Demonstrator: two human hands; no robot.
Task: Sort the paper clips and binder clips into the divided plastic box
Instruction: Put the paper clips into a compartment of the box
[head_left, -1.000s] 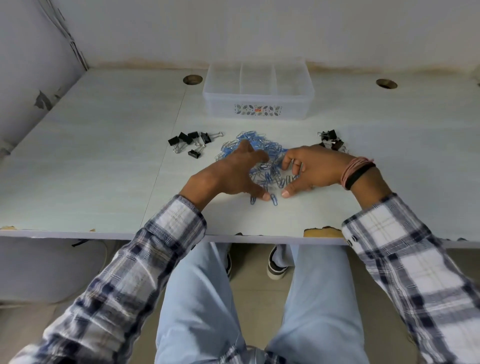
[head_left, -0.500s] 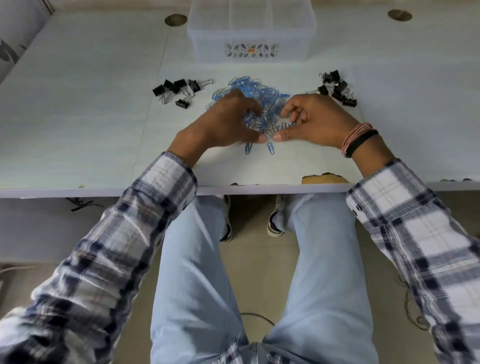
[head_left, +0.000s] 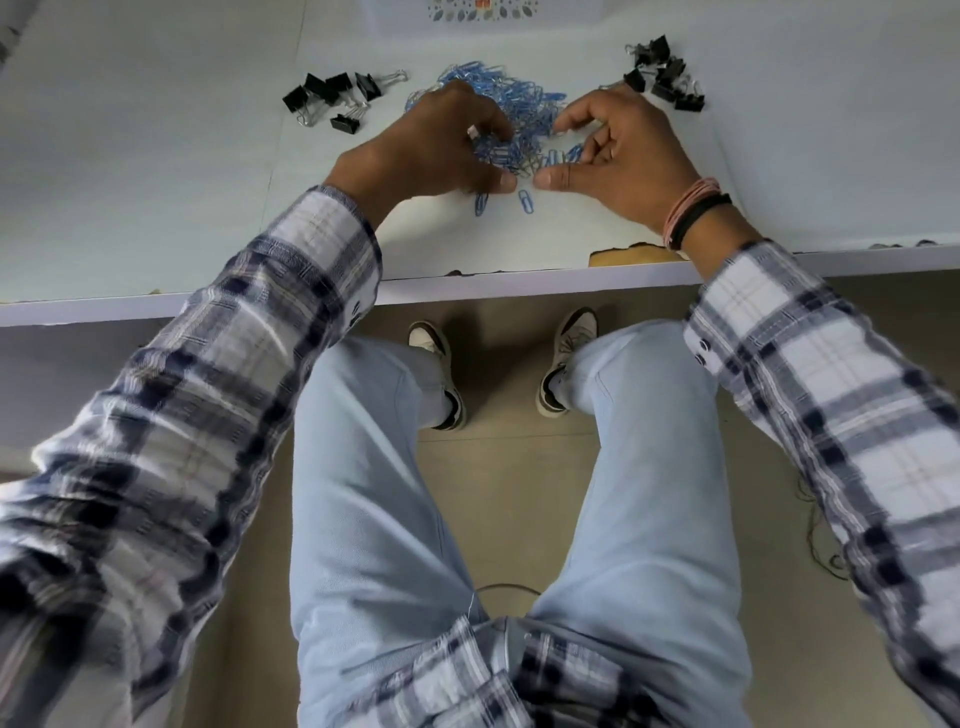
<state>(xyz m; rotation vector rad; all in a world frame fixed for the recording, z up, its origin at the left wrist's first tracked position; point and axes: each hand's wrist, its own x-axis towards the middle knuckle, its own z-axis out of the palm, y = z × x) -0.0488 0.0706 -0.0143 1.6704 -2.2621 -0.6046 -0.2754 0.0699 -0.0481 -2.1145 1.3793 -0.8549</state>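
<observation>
Scooping from this heap, you risk losing clips off the near edge of the bench (head_left: 156, 218): two stray paper clips (head_left: 525, 201) already lie just outside your thumbs, and a quick sweep toward yourself could flick them to the floor. Your left hand (head_left: 431, 148) is cupped with fingers curled down into the pile of blue paper clips (head_left: 519, 104); your right hand (head_left: 623, 150) is curled opposite, thumb tips nearly meeting, both bunching the heap rather than pinching one clip. Tangled clips tend to chain, so a lift may drag a trailing string that drops midway. Left binder clips (head_left: 332, 98) and right binder clips (head_left: 665, 75) sit close beside each hand; a wide rake could mix them in. Farther off, the divided plastic box (head_left: 480, 13) is cut off at the top edge, so you cannot see its compartments or whether anything is in them. What sits under your palms is hidden too.
</observation>
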